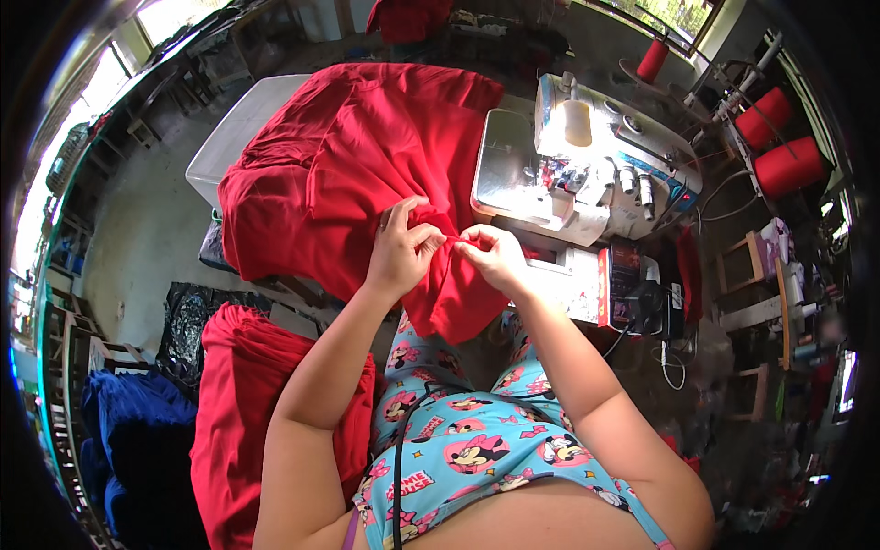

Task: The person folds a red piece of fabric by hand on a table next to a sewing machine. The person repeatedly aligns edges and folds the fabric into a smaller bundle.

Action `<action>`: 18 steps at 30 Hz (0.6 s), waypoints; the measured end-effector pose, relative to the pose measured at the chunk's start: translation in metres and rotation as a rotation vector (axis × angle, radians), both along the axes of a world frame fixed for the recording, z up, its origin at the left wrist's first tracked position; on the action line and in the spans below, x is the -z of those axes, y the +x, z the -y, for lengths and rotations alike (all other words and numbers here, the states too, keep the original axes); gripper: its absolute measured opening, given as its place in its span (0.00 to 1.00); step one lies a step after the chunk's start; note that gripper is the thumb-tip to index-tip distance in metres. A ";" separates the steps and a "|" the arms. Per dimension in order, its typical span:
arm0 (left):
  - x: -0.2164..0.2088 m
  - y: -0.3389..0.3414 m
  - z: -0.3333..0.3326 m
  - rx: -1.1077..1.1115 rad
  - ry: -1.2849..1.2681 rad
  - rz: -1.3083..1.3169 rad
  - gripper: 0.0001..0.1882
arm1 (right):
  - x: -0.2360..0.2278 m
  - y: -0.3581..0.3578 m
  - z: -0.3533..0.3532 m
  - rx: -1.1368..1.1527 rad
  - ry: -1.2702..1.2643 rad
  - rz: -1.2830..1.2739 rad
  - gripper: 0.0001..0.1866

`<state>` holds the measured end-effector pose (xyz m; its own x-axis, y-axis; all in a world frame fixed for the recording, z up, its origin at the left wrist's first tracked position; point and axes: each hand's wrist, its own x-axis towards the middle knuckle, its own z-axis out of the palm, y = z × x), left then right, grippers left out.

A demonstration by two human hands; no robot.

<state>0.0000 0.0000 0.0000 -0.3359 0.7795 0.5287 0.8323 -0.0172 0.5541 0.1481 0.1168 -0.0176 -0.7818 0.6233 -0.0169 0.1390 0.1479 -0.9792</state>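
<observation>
Held red fabric (335, 160) in close pinches with left hand (400, 255) and right hand (500, 262), with most of it spread over the bench (240, 121) beside the sewing machine (610, 137). Looked soft, limp, hardly fragile, probably draggy in bulk; called for fingertip grips near the edge.

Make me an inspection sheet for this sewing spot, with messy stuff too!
Surface: pale table, partly covered by red cloth.
Job's things: red cloth, rumpled; lit sewing machine to its right.
Clutter: red pile, blue pile and black plastic, lower left.
Grips: left grip and right grip each pinch the red cloth.
Cables: white cable at right; black cord over the person's clothes.
Surroundings: red thread cones at right; windows at top.
</observation>
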 end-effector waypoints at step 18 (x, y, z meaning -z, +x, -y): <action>-0.089 0.034 0.089 -0.091 0.123 -0.182 0.09 | -0.151 -0.024 0.029 -0.578 0.777 -0.086 0.08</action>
